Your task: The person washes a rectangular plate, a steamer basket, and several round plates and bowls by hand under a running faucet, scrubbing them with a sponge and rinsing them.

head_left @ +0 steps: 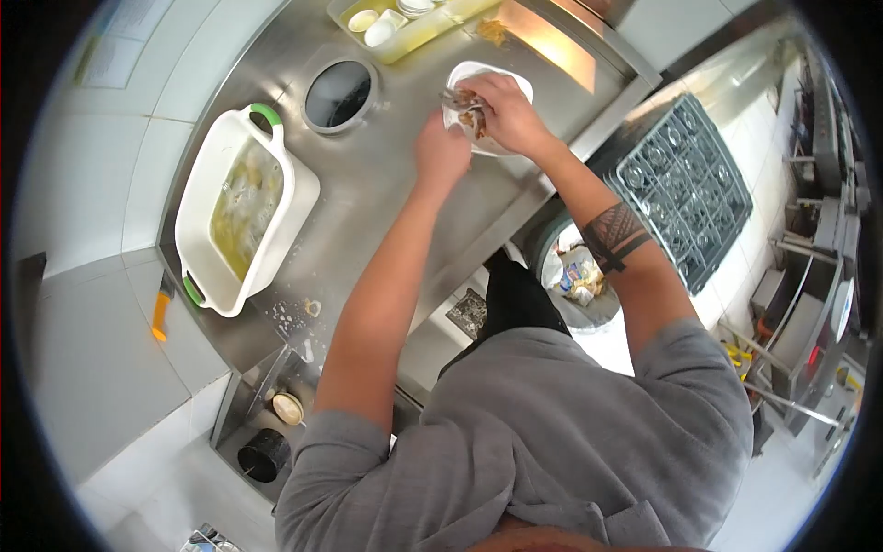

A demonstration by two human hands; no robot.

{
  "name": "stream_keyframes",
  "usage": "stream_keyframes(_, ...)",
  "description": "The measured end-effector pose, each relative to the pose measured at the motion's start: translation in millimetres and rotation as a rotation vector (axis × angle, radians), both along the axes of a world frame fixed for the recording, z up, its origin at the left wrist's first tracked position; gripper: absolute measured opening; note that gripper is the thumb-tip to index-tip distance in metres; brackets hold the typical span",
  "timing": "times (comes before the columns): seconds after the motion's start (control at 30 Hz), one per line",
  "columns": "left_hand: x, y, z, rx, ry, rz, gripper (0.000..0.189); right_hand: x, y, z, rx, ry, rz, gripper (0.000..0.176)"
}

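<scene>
Right over the metal surface, we have both hands at a white dish, near the edge closest to our body. Our right hand reaches across the dish, its fingers closed around some brown scraps that lie above the dish's inside. Our left hand is curled at the dish's left side; its fingers are blurred, and we cannot tell whether they grip the rim or something else.

To our left stands a white tub with green handles, holding cloudy yellowish liquid with things submerged in it. Between tub and dish, though nearer the tub, is a round opening with a dark inside. Beyond it, at the surface's far side, a container holds small white cups in yellowish liquid, with an orange-brown smear beside it. Below the surface, on our right, a bin holds mixed waste, and near it sits a dark rack filled with clear glasses.
</scene>
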State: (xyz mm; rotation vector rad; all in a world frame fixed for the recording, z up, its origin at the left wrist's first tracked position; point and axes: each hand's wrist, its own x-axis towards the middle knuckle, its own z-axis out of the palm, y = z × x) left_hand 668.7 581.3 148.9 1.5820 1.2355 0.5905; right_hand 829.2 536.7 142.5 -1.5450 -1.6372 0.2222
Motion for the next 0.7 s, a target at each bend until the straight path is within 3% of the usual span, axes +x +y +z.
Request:
stream_keyframes(0.13,20,-61,46,0.558,0.124,-0.176,0.035,8,-83,20,0.079,0.058,-0.101,0.039)
stream_keyframes(0.17,24,-75,48,0.57,0.108,-0.198,0.035,9,-113,29,0.093,0.047,-0.064,0.035)
stream_keyframes(0.23,33,-97,44,0.937,-0.019,-0.327,0.042,13,-170,21,0.015,0.081,-0.032,0.032)
stream_keyframes(0.37,37,-150,41,1.066,0.191,-0.462,0.053,9,-303,6,-0.149,-0.069,-0.128,0.036)
stream_keyframes(0.47,8,-185,55,1.027,0.189,-0.428,0.055,0,-397,-36,-0.299,-0.15,-0.37,0.041)
stream_keyframes(0.5,-9,-195,58,0.989,0.171,-0.343,0.051,-2,-424,-48,-0.379,-0.087,-0.43,0.05)
stream_keyframes(0.53,-27,-206,60,0.993,0.193,-0.267,0.051,5,-444,-66,-0.344,0.019,-0.385,0.046)
stream_keyframes(0.57,-51,-215,62,0.849,0.153,-0.144,0.046,-5,-458,-82,-0.262,0.156,-0.486,0.036)
stream_keyframes(0.6,-84,-222,62,0.708,0.106,-0.005,0.041,-11,-464,-79,-0.463,0.231,-0.568,0.027)
stream_keyframes(0.63,-120,-229,56,0.707,0.132,0.11,0.041,-9,-465,-93,-0.432,0.288,-0.579,0.028)
stream_keyframes(0.7,-196,-252,40,0.314,-0.19,0.301,0.033,-27,-446,-95,-0.432,0.293,-0.572,0.029)
